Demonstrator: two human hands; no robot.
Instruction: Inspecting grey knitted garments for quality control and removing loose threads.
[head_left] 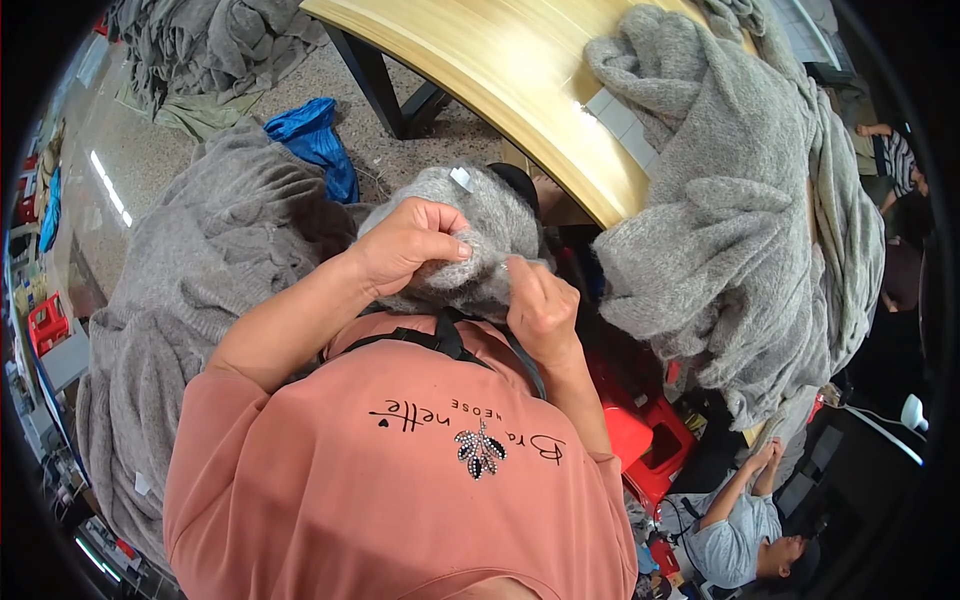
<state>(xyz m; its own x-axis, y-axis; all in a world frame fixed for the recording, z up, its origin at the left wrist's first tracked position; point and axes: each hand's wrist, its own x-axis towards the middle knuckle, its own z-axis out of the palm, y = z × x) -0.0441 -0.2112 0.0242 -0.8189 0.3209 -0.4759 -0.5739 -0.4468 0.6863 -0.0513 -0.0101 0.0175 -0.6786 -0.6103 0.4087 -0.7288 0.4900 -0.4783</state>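
Observation:
A fuzzy grey knitted garment (445, 195) lies bunched over my lap, with a small white label (461, 180) on its upper side. My left hand (412, 248) pinches the knit between thumb and forefinger. Just to the right, the fingers of my right hand (541, 305) are curled closed on the same garment, their tips partly hidden. A short stretch of fabric lies between the two hands. Whether a small tool or thread is in either hand is too small to tell.
A big grey knit heap (190, 250) lies at my left, beside a blue cloth (318, 145). Ahead is a wooden table (480, 50), with more grey knitwear (720, 220) over its right side. A red stool (660, 440) stands at my right; a co-worker (735, 535) sits beyond.

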